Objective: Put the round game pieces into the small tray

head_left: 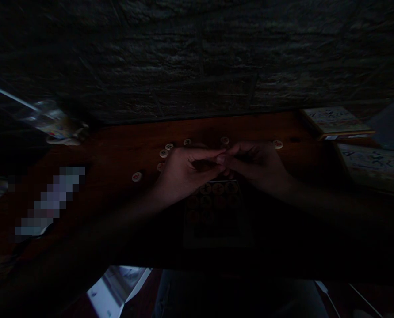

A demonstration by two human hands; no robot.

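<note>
My left hand (186, 172) and my right hand (258, 165) meet fingertip to fingertip over the table. Both are pinched closed; whatever lies between the fingertips is too dark and small to make out. Below them is a shallow box (216, 242) holding rows of round game pieces with characters on them, deep in shadow. Beyond and beside my hands lie loose round pieces: a red-marked one (136, 176) at the left, dark-marked ones (169, 146) near my left hand, one (225, 140) behind the fingertips and a red-marked one (277, 144) at the right.
Two flat patterned boxes (338, 121) lie at the right. A clear plastic container (55, 123) stands at the back left, with a blurred-out flat object (51, 203) nearer. A stone wall (197, 62) rises behind the wooden table (117, 137). A white box (112, 289) sits below the front edge.
</note>
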